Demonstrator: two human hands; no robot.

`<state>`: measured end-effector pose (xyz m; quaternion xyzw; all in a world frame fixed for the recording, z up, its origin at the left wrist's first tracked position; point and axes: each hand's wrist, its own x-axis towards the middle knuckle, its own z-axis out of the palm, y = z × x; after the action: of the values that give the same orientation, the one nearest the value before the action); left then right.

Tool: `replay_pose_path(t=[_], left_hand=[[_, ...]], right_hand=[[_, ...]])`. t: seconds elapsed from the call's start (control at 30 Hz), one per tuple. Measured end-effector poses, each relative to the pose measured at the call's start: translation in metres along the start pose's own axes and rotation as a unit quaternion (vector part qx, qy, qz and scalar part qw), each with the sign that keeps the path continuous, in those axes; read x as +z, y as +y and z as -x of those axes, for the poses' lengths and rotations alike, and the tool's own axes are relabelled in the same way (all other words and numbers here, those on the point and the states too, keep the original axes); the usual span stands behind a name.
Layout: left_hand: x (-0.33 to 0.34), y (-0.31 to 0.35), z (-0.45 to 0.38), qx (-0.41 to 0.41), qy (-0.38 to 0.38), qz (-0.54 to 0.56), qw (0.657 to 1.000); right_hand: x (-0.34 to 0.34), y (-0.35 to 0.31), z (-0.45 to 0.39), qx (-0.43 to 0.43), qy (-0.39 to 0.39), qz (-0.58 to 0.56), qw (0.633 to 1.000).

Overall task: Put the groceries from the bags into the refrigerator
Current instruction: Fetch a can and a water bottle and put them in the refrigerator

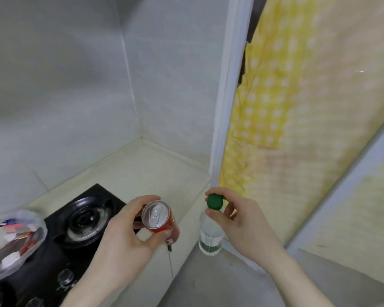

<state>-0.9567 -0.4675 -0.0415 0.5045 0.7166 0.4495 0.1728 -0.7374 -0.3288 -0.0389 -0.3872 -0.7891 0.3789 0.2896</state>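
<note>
Fingers [215, 214] around bottle [210, 231], can [159, 220]

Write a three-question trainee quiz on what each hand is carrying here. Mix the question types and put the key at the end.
1. True or false: the left hand grips a red drink can whose pull tab is unopened.
2. Multiple choice: where does the right hand hold the clear water bottle? A) by the label B) at the green cap C) under the base
3. Fill in: the plastic bag of groceries sits at the left beside the black gas ____.

Key: 1 true. 2 B. 3 stove.
</note>
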Motion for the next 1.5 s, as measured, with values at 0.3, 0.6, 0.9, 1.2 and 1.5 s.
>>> replay_pose_path(t=[0.3,0.6,0.9,1.2,1.5], left_hand=[[0.129,0.06,-0.101,0.074,-0.187,0.062,0.978],[0.263,0.12,-0.197,0.208,-0.368,0.132,0.896],[0.358,0.194,-0.229,0.306,-0.533,0.196,0.764],[0.428,0.278,-0.176,0.371,-0.638,0.233,0.633],[0.5,0.368,-0.108,0.395,-0.662,0.234,0.592]], right_hand=[[-0.111,0.068,0.025,0.108,0.186,-0.014,0.976],[-0.177,0.096,0.056,0.235,0.398,0.065,0.885],[-0.194,0.064,0.094,0.306,0.594,0.11,0.736],[-0.199,0.039,0.156,0.369,0.696,0.161,0.595],[-0.281,0.07,0.219,0.349,0.733,0.168,0.559]])
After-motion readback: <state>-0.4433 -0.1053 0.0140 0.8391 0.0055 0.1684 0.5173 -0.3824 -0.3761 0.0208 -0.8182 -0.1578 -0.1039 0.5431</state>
